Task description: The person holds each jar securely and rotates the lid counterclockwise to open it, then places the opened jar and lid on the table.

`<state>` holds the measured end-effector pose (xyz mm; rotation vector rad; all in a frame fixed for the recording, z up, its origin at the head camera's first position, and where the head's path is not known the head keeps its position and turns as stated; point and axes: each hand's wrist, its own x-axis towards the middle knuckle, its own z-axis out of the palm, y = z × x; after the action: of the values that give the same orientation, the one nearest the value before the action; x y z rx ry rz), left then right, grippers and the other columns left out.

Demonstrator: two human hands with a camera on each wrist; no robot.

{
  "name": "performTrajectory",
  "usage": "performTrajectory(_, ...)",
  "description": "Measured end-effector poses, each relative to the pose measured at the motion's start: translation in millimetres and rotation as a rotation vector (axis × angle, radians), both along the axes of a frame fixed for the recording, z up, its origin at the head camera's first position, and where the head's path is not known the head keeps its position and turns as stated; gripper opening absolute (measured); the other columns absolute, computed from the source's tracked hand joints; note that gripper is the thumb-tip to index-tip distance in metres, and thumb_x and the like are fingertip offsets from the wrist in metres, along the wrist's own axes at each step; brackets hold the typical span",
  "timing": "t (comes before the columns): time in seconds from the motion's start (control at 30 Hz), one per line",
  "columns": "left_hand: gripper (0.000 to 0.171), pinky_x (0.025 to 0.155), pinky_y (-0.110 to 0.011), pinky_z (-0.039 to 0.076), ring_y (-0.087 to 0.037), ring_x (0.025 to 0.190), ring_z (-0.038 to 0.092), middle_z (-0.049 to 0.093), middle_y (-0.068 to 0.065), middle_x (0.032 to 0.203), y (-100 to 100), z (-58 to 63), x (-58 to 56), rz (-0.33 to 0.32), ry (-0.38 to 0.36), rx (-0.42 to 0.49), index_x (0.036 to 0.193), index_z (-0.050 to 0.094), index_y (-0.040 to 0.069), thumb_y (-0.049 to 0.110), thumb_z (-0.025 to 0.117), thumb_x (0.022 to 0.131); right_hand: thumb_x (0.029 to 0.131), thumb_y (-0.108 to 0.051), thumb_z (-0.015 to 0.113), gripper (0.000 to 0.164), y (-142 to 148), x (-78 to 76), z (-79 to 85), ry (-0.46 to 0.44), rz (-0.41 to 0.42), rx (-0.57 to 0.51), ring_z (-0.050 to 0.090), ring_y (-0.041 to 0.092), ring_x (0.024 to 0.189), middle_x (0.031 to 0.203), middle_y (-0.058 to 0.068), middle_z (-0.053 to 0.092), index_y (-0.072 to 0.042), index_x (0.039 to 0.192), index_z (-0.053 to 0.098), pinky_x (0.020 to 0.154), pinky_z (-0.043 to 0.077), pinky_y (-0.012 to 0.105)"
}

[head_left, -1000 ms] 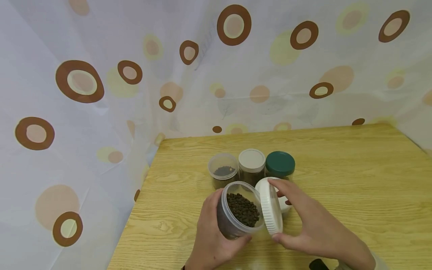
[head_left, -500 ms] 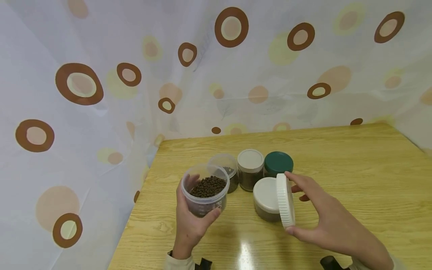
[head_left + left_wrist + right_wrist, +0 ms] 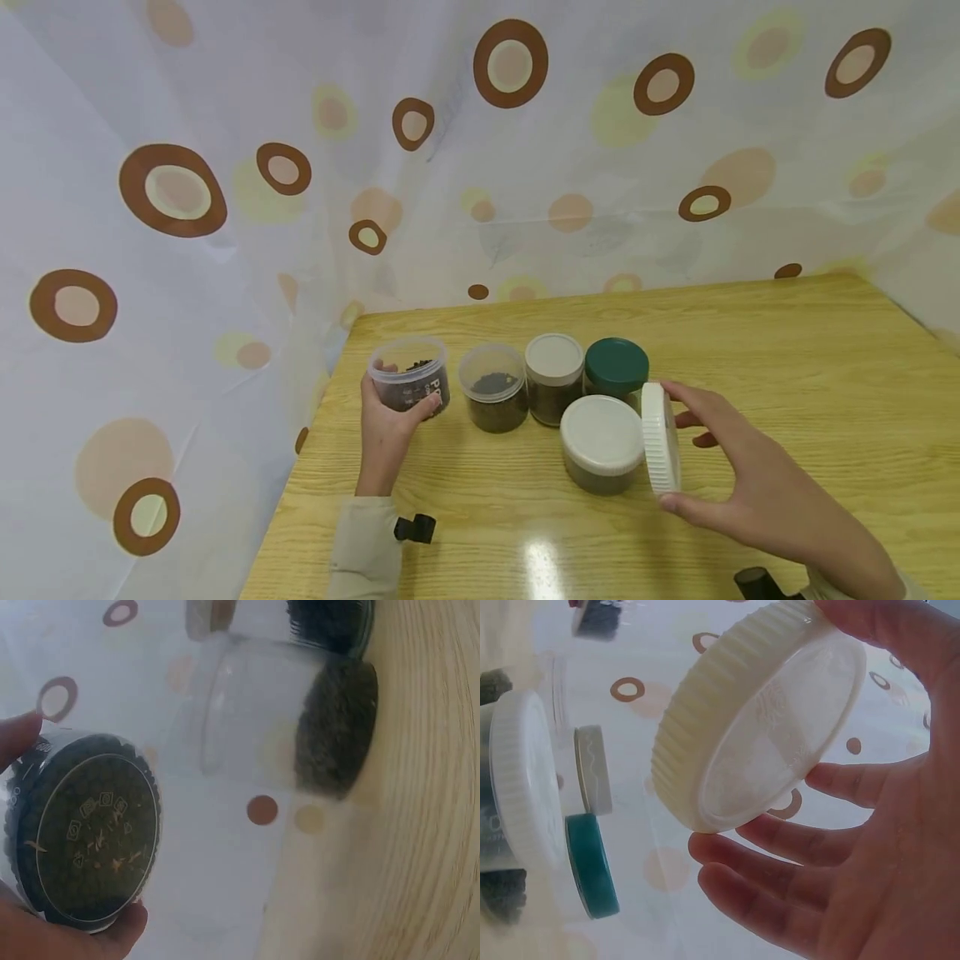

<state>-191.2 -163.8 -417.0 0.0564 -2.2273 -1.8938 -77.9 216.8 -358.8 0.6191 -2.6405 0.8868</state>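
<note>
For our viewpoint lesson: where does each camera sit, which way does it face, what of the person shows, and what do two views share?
Head: worn on the head, looks forward and down at the table; left hand, right hand and sleeves show.
Left wrist: on that wrist, faces the underside of the held jar; part of the left hand shows.
Right wrist: on that wrist, faces the held white lid; the right hand shows.
Shared: head and right wrist both show the green lid.
</note>
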Motion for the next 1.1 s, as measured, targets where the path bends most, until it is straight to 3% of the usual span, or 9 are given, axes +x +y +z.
performTrajectory(0.2,0.107,0.115,-0.055,0.036,-0.035,0.142,0.039,0.033,-0.016,0.156,-8,-25.8,-40.6,0.033,-0.119,-0.153,0.159,0.013,0.014,0.024,0.083,0.079,0.073,-0.036,0.088,0.104,7,-0.6,-7.7,-0.033,-0.005,0.038,0.049,-0.009,0.11,0.139,-0.009,0.049,-0.03,0.157,0.026,0.081,0.051,0.021)
performTrajectory(0.37,0.106,0.117,-0.055,0.034,-0.037,0.142,0.038,0.031,-0.019,0.155,-14,-43.4,-65.0,0.016,-0.134,-0.221,0.158,0.01,0.011,0.023,0.082,0.081,0.073,-0.039,0.087,0.105,10,-1.8,-11.7,-0.059,-0.019,0.053,0.049,-0.009,0.108,0.134,-0.009,0.051,-0.031,0.157,0.025,0.08,0.053,0.024)
performTrajectory(0.5,0.105,0.117,-0.055,0.033,-0.038,0.14,0.038,0.032,-0.022,0.153,-21,-50.6,-78.5,0.025,-0.136,-0.271,0.157,0.015,0.007,0.024,0.083,0.08,0.074,-0.042,0.086,0.104,13,-1.9,-13.1,-0.091,-0.034,0.066,0.05,-0.007,0.108,0.135,-0.008,0.05,-0.033,0.157,0.023,0.08,0.054,0.025)
performTrajectory(0.73,0.103,0.117,-0.059,0.028,-0.039,0.141,0.039,0.042,-0.016,0.153,-33,-59.3,-92.1,0.097,-0.253,-0.477,0.155,0.026,0.009,0.037,0.085,0.075,0.074,-0.043,0.086,0.101,13,-2.3,-17.1,-0.117,-0.024,0.051,0.052,-0.005,0.107,0.135,-0.01,0.051,-0.034,0.155,0.027,0.081,0.053,0.026)
performTrajectory(1.1,0.103,0.115,-0.065,0.015,-0.043,0.143,0.034,0.037,-0.013,0.158,-39,-57.2,-98.7,0.09,-0.336,-0.449,0.157,0.02,0.013,0.032,0.084,0.077,0.072,-0.044,0.087,0.101,11,-1.6,-20.5,-0.079,-0.019,0.054,0.052,-0.003,0.105,0.129,-0.013,0.052,-0.032,0.154,0.03,0.081,0.053,0.026)
